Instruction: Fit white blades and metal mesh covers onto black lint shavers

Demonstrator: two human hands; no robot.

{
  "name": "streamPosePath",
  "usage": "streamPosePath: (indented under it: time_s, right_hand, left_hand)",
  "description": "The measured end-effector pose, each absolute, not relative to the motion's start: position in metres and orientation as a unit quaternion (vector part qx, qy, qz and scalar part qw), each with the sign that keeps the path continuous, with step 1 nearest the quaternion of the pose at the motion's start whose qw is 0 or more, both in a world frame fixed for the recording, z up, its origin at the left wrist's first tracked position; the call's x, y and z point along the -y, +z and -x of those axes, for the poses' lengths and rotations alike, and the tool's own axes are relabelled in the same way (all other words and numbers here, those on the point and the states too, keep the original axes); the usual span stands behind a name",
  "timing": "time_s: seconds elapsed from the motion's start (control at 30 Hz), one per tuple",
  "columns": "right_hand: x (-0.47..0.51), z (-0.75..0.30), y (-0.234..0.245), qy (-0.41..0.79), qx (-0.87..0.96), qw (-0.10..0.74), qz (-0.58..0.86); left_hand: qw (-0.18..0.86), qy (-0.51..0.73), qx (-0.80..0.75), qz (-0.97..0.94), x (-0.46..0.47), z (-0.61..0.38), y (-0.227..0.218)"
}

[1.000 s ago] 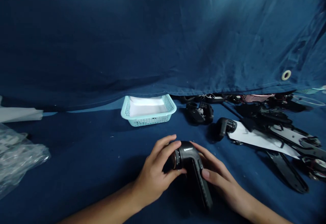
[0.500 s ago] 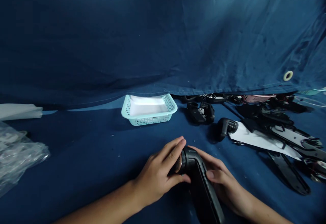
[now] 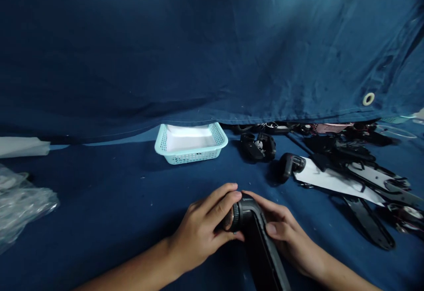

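Between my hands is a black angled device (image 3: 265,247), with a long body running toward me and a bent head. A ridged collar and a round, brownish end piece (image 3: 229,220) show at its left end. My left hand (image 3: 207,227) is closed around that round end, fingers over the top and thumb below. On the other side, my right hand (image 3: 286,233) grips the body, its thumb lying on the near edge and its fingers behind the bend. The device's lower end runs out of the picture.
A light-blue basket (image 3: 195,156) lined with white stands ahead. To the right lie black shells (image 3: 258,146), an angled black part (image 3: 292,166), a white sheet (image 3: 334,180) and a long black strip (image 3: 371,224). Clear plastic bags (image 3: 26,207) lie left. A blue curtain (image 3: 198,52) hangs behind.
The view has shifted slightly, so the surroundings sit a little further left. Both hands keep their hold on the device; more of the brownish end shows beneath my left fingers.
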State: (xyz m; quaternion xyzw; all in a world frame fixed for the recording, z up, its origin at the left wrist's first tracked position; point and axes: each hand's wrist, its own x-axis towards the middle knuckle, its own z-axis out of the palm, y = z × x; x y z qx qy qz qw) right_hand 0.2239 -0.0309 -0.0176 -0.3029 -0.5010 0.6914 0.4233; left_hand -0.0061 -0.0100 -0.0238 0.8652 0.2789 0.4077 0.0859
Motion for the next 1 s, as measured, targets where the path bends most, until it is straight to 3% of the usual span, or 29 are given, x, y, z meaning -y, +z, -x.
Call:
streamPosePath:
  time_s: [0.23,0.63,1.0]
  right_hand:
    - [0.031,-0.225,-0.017,0.653,0.544,0.421,0.318]
    - [0.045,-0.220,-0.017,0.548,0.577,0.437,0.420]
    - [0.041,-0.222,-0.016,0.556,0.575,0.443,0.405]
  left_hand:
    - [0.091,0.411,-0.288,-0.860,0.009,0.006,-0.023]
    - [0.197,0.409,-0.303,-0.838,0.007,0.001,-0.023]
    - [0.196,0.394,-0.301,-0.846,0.010,0.004,-0.015]
